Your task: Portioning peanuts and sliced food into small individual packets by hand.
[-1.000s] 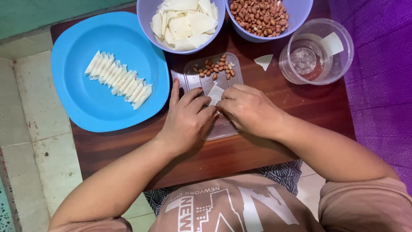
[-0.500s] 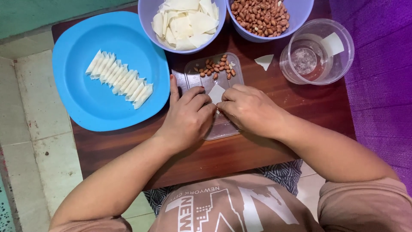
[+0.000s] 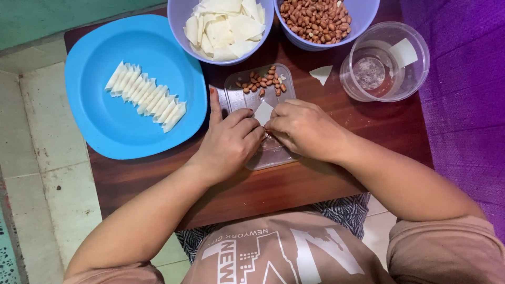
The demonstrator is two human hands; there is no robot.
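Observation:
My left hand (image 3: 229,141) and my right hand (image 3: 302,129) meet over a clear plastic lid (image 3: 258,97) on a dark wooden table (image 3: 294,184). Both pinch a small white pastry wrapper (image 3: 263,111) between their fingertips, with something reddish at the pinch. Loose peanuts (image 3: 261,81) lie on the far end of the lid. A row of several folded white wrappers (image 3: 146,97) lies on a blue plate (image 3: 105,126) to the left.
At the back stand a lilac bowl of wrapper sheets (image 3: 223,23) and a lilac bowl of peanuts (image 3: 318,18). A clear plastic cup (image 3: 384,63) holds water at the right, with a loose wrapper scrap (image 3: 321,73) beside it. Tiled floor lies left; purple cloth (image 3: 463,89) right.
Both hands stay together over the lid; only the fingers shift slightly on the wrapper. Nothing else has moved.

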